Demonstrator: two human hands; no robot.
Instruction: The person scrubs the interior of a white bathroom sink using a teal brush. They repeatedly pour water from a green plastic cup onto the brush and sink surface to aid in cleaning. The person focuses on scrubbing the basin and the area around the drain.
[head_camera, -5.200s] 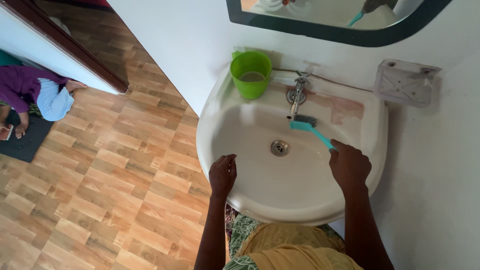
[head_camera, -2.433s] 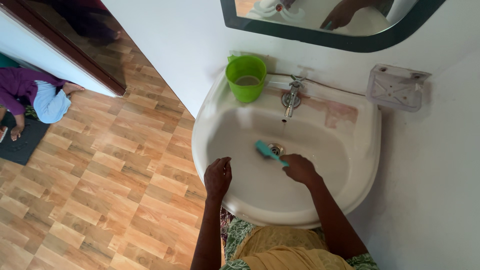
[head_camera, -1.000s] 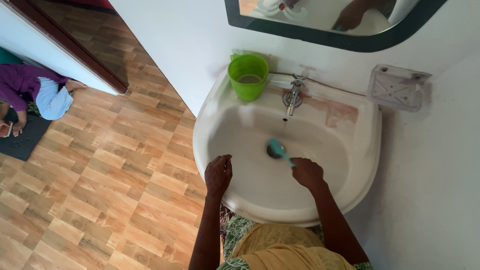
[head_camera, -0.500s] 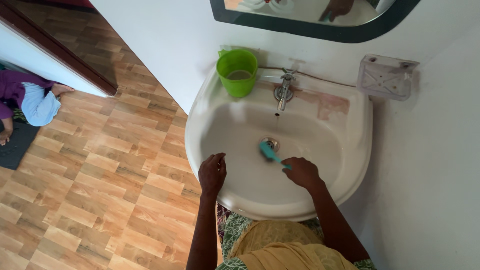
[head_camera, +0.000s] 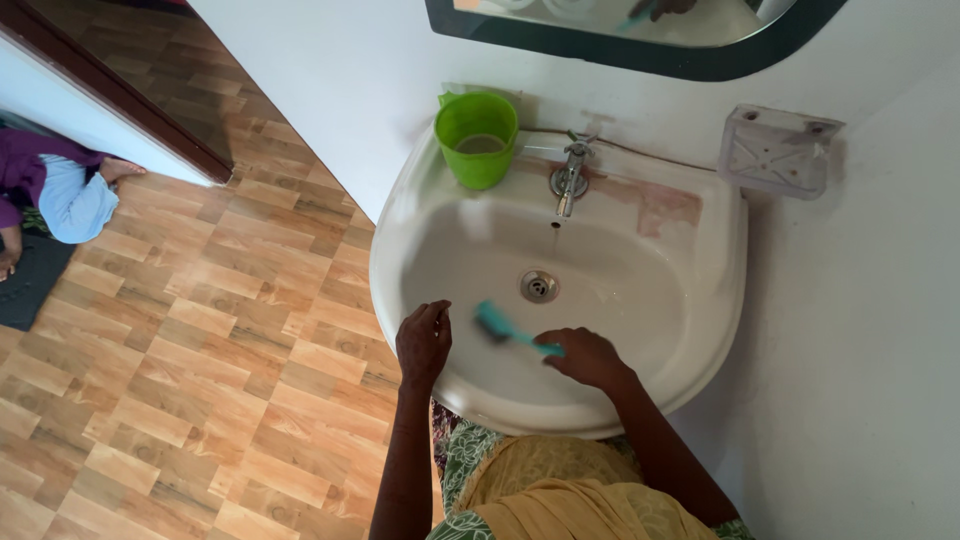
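Nearest the camera: yellow garment over a green patterned cloth, both forearms reaching up into a white wash basin.

Left hand rests on the basin's front-left rim, fingers curled loosely, holding nothing.

Right hand is closed around the handle of a teal brush. Brush head sits against the inner front wall of the bowl, just right of the left hand, handle running back to the right hand. Brush is motion-blurred; bristles can't be made out.

Drain is beyond the brush, at bowl centre, apart from it.

Further back: metal tap on the rear ledge, with a pinkish stain on the ledge to its right. Green plastic mug stands upright at the rear-left corner, just beside the tap.

On the wall: clear soap holder right of the basin, dark-framed mirror above.

Left side: wood-pattern floor; at the far edge another person, in purple and light blue, on a dark mat.
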